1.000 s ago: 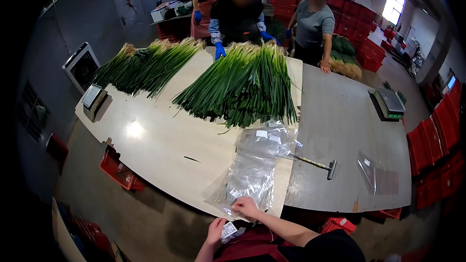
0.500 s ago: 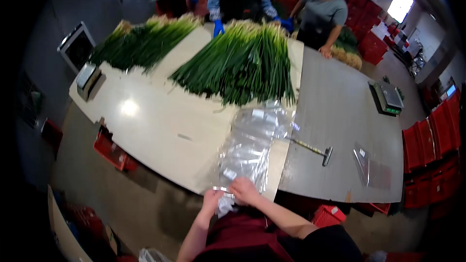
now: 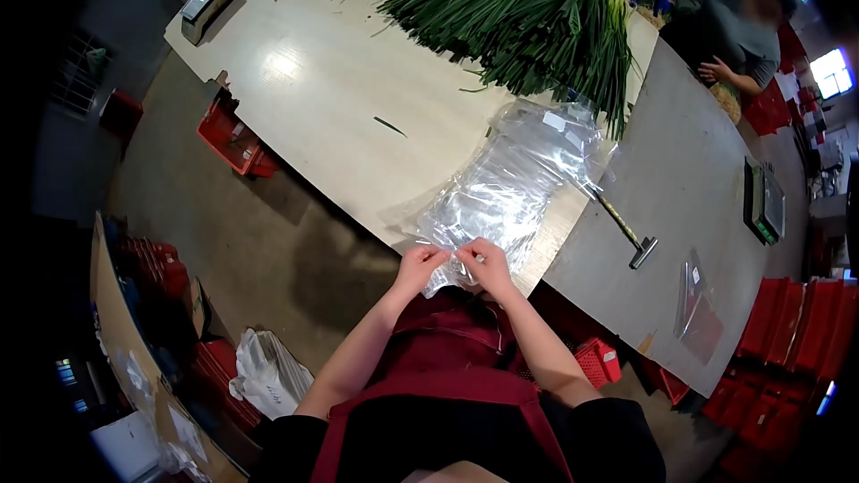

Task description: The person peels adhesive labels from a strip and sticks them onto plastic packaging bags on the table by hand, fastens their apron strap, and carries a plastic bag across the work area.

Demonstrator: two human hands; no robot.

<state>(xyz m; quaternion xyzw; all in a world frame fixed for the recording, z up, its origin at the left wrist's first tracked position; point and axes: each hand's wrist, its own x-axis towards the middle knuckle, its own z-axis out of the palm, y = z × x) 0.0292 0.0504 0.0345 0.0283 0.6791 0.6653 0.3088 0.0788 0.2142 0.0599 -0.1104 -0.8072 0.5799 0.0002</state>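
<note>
Pinching clear plastic bag (image 3: 440, 281) in closed fingertips of left hand (image 3: 422, 268) and right hand (image 3: 484, 266), apparently working its edge apart; probably calls for light, even pull next.

On the counter (image 3: 340, 80), plastic bags (image 3: 501, 188) are spread from the near edge toward heaped leafy stalks (image 3: 546, 36). One scale (image 3: 206, 13) is set at the left edge, a second scale (image 3: 765, 204) at the right. A scraper (image 3: 625, 225) is laid right of the bags.
</note>
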